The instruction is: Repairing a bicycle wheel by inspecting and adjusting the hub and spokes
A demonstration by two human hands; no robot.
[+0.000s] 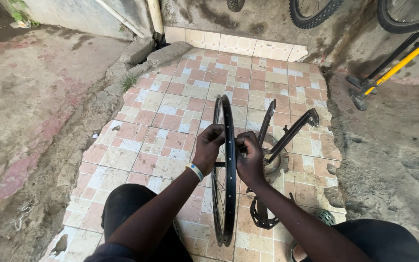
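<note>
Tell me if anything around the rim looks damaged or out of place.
The tiled floor is broken off along its right edge, next to bare concrete, with tiles stained and worn. Both hands, left hand and right hand, grip the upright black rim, which looks intact. A crank arm and chainring lie loose beside it.

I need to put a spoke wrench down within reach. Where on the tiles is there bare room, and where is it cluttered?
Bare tiles lie left of the upright wheel rim, up to the broken concrete edge; more lie beyond it toward the wall tiles. Right of the rim is crowded: truing stand arms, pedal, both hands at the rim.
</note>
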